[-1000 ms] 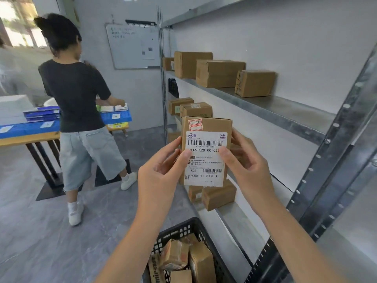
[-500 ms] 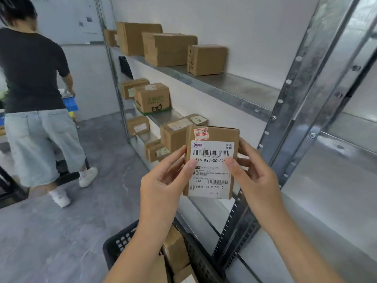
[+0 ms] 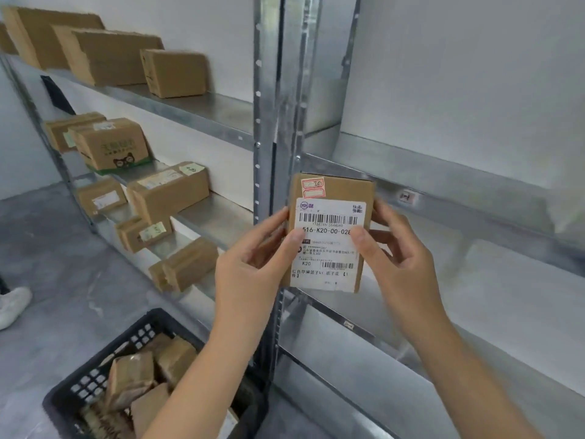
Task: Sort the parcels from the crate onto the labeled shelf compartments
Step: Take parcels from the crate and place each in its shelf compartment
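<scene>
Pinching parcel point(image 3: 329, 248) upright by its sides between left grip point(image 3: 250, 267) and right grip point(image 3: 399, 264).

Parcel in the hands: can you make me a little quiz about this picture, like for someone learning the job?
1. True or false: the left hand and the right hand both hold the parcel.
2. The black crate holds: A bottles, B brown parcels, C nothing.
3. Fill in: the small code at the lower left of the label reads ___.
Key: 1 true; 2 B; 3 K20.
</scene>
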Demonstrator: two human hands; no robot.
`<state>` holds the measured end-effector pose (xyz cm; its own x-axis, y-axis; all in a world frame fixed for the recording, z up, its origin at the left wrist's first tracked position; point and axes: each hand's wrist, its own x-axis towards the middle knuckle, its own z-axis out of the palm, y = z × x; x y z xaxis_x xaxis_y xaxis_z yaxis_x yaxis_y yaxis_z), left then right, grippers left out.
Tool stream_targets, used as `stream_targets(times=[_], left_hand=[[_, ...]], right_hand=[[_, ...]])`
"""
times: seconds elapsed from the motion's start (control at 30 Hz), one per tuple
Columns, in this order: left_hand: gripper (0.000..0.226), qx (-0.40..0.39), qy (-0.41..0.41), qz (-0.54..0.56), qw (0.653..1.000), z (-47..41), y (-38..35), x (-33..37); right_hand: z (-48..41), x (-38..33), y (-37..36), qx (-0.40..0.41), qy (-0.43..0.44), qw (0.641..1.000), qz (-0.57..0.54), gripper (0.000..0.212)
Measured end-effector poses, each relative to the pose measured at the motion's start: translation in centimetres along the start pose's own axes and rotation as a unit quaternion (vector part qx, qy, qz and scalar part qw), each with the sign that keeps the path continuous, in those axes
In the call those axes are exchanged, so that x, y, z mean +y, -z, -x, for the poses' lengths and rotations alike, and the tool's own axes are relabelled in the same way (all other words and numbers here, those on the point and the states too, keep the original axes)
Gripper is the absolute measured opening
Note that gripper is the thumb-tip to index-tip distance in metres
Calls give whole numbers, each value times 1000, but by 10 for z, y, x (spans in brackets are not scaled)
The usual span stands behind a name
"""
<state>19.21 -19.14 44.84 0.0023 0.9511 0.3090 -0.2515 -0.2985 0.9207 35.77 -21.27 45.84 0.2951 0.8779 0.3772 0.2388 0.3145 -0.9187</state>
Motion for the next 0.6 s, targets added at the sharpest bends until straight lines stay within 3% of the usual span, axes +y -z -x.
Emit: stream_targets(times=[0.33, 0.6], left_hand=[[34, -132, 5, 58, 990, 168, -173, 35], [31, -275, 8, 111, 955, 296, -310, 63]], right_hand=[[150, -58, 219, 127, 22, 991, 34, 56], [278, -106, 378, 275, 48, 955, 98, 57]])
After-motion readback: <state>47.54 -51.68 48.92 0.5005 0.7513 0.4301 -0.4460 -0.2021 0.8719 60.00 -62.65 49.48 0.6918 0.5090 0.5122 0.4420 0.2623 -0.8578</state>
